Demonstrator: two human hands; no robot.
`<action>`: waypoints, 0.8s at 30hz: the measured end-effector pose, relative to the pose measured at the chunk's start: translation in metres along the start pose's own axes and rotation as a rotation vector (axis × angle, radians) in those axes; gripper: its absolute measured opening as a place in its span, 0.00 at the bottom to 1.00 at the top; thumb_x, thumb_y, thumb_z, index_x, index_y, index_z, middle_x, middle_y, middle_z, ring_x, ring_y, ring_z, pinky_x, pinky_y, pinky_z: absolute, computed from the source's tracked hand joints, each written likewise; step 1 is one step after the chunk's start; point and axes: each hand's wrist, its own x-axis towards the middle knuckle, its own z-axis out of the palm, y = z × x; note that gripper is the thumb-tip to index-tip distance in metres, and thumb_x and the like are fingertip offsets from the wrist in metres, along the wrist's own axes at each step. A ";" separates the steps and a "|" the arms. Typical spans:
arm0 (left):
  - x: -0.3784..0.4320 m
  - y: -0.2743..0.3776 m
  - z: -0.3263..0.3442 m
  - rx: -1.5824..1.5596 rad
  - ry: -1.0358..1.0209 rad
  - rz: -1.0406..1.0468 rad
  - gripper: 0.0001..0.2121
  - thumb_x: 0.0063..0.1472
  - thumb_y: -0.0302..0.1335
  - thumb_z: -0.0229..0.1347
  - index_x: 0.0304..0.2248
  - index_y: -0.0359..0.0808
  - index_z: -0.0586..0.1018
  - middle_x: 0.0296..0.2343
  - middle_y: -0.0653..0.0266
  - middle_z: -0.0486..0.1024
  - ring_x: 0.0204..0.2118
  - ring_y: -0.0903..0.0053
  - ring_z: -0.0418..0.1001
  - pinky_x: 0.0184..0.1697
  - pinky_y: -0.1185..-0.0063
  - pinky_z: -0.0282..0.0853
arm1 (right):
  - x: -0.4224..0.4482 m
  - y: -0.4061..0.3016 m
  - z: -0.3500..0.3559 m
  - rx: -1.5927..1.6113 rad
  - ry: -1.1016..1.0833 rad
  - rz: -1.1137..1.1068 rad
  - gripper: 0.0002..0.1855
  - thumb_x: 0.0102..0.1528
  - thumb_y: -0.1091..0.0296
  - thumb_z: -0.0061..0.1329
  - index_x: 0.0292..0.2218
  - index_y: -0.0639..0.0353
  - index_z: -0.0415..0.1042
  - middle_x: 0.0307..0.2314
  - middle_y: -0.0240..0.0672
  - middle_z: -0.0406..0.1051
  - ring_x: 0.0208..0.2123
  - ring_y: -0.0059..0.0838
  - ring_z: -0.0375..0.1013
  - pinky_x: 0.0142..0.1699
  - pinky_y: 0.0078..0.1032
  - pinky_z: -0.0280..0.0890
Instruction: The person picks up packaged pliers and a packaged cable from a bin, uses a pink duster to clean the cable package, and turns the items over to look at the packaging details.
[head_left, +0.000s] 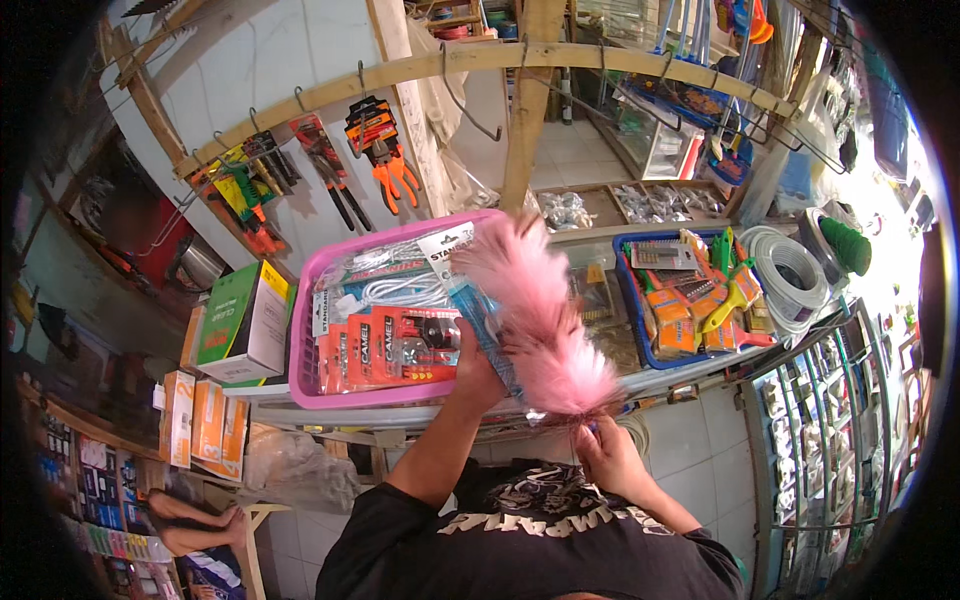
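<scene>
My right hand (606, 450) grips the handle of a pink feather duster (536, 300), whose slightly blurred plumes slant up and left over the counter. My left hand (476, 367) is at the right side of a pink plastic basket (296, 352), on a blue package (484, 322); its fingers are largely hidden, so its hold is unclear. In the basket lie red carded packs (386, 345), a coiled white cable (405, 291) and other packaged goods. The duster's plumes partly cover the blue package and the basket's right end.
Right of the duster, a blue basket (652, 358) holds brushes and orange packs, beside coiled white cable (787, 277). Boxes (247, 322) stand left. Pliers (390, 172) and bare hooks (469, 112) hang from a wooden bar. Another person's legs (199, 525) show lower left.
</scene>
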 end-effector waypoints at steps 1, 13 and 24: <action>-0.005 -0.005 0.005 -0.063 0.010 -0.043 0.32 0.58 0.53 0.37 0.52 0.35 0.58 0.50 0.53 0.59 0.44 0.67 0.64 0.49 0.67 0.59 | 0.000 -0.003 -0.002 -0.046 -0.037 -0.080 0.12 0.55 0.67 0.40 0.39 0.65 0.63 0.15 0.37 0.65 0.15 0.25 0.64 0.23 0.24 0.58; -0.004 -0.001 -0.020 -0.061 -0.048 -0.023 0.30 0.57 0.49 0.41 0.51 0.34 0.59 0.46 0.55 0.64 0.46 0.63 0.65 0.46 0.67 0.64 | 0.006 0.014 -0.006 0.226 -0.179 0.054 0.15 0.59 0.58 0.35 0.27 0.61 0.59 0.13 0.30 0.60 0.13 0.20 0.60 0.20 0.20 0.56; -0.006 -0.003 0.003 0.046 0.281 0.083 0.30 0.58 0.55 0.29 0.41 0.38 0.68 0.32 0.62 0.71 0.33 0.69 0.70 0.36 0.71 0.69 | 0.010 0.046 -0.014 0.565 -0.418 0.056 0.16 0.60 0.58 0.31 0.38 0.64 0.60 0.14 0.29 0.59 0.10 0.17 0.56 0.14 0.14 0.52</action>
